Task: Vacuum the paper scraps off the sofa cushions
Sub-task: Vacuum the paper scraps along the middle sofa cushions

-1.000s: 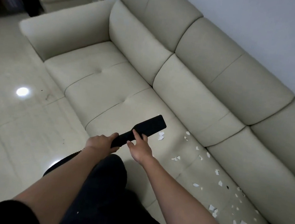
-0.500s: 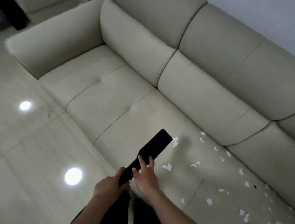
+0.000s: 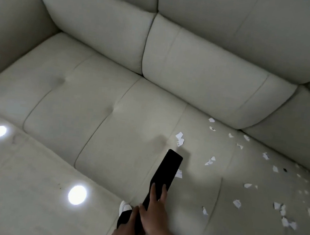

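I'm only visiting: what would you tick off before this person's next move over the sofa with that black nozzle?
1. Grip: left hand and right hand both hold the vacuum nozzle: ok.
2. Aim: its tip points towards the paper scraps just ahead: ok.
3. Tip touching the seat cushion: cannot tell.
4. Suction switched on: cannot tell.
5. Scraps cleared: not ok, many lie scattered to the right of the nozzle.
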